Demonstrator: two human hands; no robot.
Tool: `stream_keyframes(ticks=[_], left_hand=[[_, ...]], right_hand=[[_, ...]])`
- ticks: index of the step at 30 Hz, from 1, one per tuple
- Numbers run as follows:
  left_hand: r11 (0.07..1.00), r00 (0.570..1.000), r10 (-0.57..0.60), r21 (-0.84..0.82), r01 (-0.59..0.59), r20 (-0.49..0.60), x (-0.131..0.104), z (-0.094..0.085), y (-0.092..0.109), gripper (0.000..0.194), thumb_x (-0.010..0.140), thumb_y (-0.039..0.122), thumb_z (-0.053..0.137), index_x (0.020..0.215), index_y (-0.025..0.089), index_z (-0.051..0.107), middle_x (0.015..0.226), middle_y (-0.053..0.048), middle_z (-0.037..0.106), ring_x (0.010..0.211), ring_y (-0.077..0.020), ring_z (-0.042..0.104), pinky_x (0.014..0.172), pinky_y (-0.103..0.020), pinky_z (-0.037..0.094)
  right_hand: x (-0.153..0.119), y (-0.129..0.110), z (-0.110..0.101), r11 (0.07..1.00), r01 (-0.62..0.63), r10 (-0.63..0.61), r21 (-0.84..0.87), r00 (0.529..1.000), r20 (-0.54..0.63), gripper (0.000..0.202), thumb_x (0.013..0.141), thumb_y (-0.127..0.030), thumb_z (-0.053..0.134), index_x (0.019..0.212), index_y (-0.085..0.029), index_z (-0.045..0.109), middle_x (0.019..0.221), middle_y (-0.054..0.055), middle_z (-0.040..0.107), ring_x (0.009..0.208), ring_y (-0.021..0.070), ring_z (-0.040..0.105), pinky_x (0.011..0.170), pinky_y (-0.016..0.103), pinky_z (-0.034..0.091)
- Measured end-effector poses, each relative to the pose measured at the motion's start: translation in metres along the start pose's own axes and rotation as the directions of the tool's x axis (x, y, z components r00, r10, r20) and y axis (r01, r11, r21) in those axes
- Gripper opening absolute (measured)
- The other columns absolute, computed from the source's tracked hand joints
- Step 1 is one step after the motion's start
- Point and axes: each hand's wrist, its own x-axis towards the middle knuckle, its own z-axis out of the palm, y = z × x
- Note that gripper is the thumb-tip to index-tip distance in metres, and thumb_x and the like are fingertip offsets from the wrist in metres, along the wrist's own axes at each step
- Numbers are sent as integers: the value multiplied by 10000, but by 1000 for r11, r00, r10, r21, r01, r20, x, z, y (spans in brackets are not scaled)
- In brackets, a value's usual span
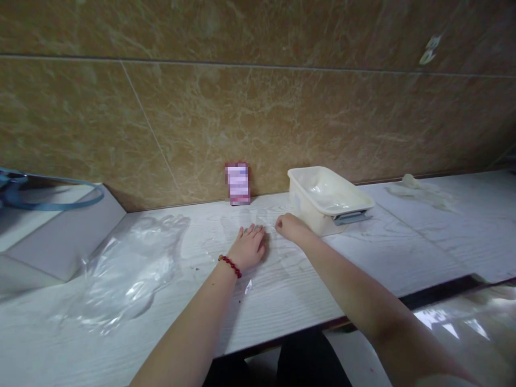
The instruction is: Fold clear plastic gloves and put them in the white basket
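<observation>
My left hand [248, 246], with a red bead bracelet at its wrist, lies palm down on the white wood-grain table [282, 306] with its fingers apart. To its right, my right hand [291, 226] is closed just in front of a cream plastic bin [312, 210]; whatever its fingers hold, if anything, is too small to make out. Thin clear plastic lies faintly on the table around both hands. A heap of clear plastic gloves [129, 269] spreads over the table on the left. Some clear plastic shows inside the bin.
A phone [239, 184] leans upright against the brown marbled wall [201, 118]. At the far left stands a white box [72, 231] with a blue strap [60, 205] over it. Crumpled translucent material [419, 188] lies at the right. The table's front edge runs below my forearms.
</observation>
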Motion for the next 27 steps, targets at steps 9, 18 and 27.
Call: stream_keyframes(ticks=[9,18,27], left_hand=[[997,999,-41,61,40,24,0,-1,-3,416,826,313,303,1206,173,400,1334,-73,356,1251,-257,236,998,-516,176],[999,1000,-19,38,20,-21,2,1,-5,373,836,342,305,1142,201,463,1289,-64,403,1227,-256,274,985,-513,201],[999,995,-33,6,34,-96,5,-1,-7,344,793,270,377,1094,163,505,1206,-89,480,1150,-236,384,984,-463,242]], right_hand=[[7,4,8,979,65,-39,195,990,-138,169,755,-263,464,865,-198,574,811,35,635,732,135,574,633,218,406],[12,-1,17,826,53,76,561,976,-204,312,755,-272,505,1053,-195,449,1038,55,557,720,93,568,653,228,443],[14,-2,25,713,131,-46,689,989,-141,399,848,-349,360,1229,-240,313,1256,109,405,705,84,600,686,254,477]])
